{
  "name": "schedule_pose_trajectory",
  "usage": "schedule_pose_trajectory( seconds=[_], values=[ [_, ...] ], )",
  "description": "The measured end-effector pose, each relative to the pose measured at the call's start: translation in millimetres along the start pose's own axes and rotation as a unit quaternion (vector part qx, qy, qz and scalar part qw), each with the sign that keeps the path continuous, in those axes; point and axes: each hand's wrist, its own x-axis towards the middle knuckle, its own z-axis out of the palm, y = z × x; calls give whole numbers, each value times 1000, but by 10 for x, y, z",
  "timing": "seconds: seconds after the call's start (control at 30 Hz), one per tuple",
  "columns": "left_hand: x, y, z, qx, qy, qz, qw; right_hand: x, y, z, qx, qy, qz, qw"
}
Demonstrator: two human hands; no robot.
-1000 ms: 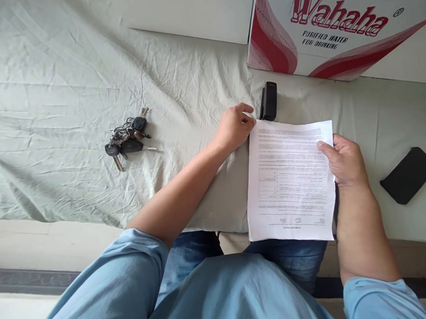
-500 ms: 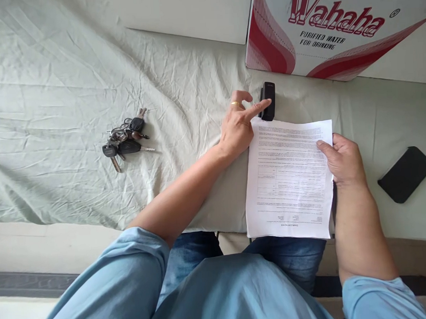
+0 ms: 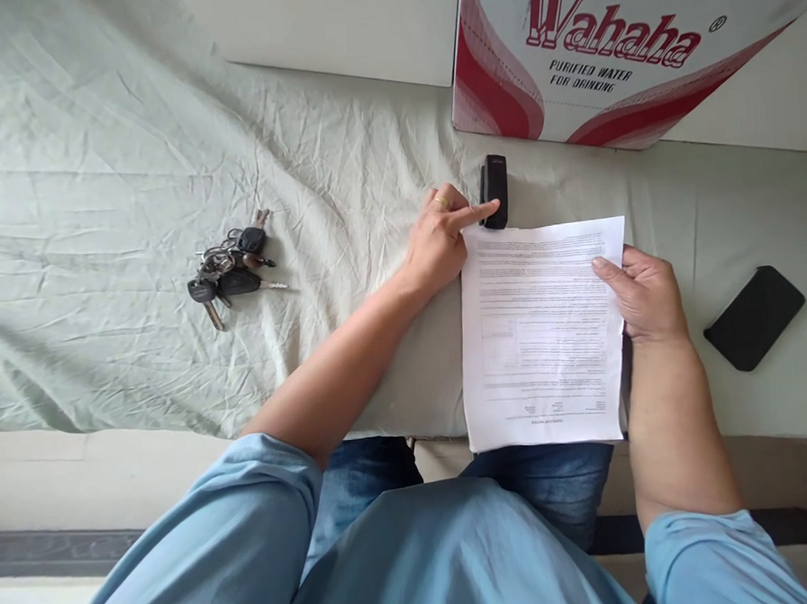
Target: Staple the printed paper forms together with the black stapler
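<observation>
Printed sheets (image 3: 544, 331): white paper, dense small black text with a small table block partway down, print upside-down to the viewer. Lying flat, near edge overhanging the bed edge above the knees. The right hand's (image 3: 639, 294) thumb lies on top of the right margin, its other fingers curled beside or under that edge. Far left corner sits just under the left hand's (image 3: 437, 242) extended index finger.

Stapler (image 3: 493, 192): small, black, oblong, lying flat, long axis pointing away from the viewer. Its near end is at the tip of the left index finger, touching or nearly so; it sits just beyond the paper's far left corner.
</observation>
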Motion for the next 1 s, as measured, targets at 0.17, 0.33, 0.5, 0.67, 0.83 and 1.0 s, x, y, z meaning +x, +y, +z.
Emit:
schedule_pose_trajectory(
  seconds=[0.17, 0.33, 0.5, 0.67, 0.83, 1.0],
  values=[
    [7, -2, -123, -87, 32, -42, 995, -161, -265, 19, 22, -66, 18, 997],
    [40, 63, -171, -160, 24, -123, 979, -129, -330, 79, 51, 17, -72, 996],
    [13, 169, -265, -183, -93, -111, 972, -16, -270, 114, 62, 88, -128, 986],
    [-3, 116, -304, -156, -168, -50, 972, -24, -228, 139, 51, 93, -129, 986],
    [31, 12, -237, -161, -118, -61, 978, -13, -159, 144, 81, 97, -93, 988],
    [24, 33, -220, -183, -95, -69, 976, 62, -93, 105, 73, 140, -84, 984]
  ],
)
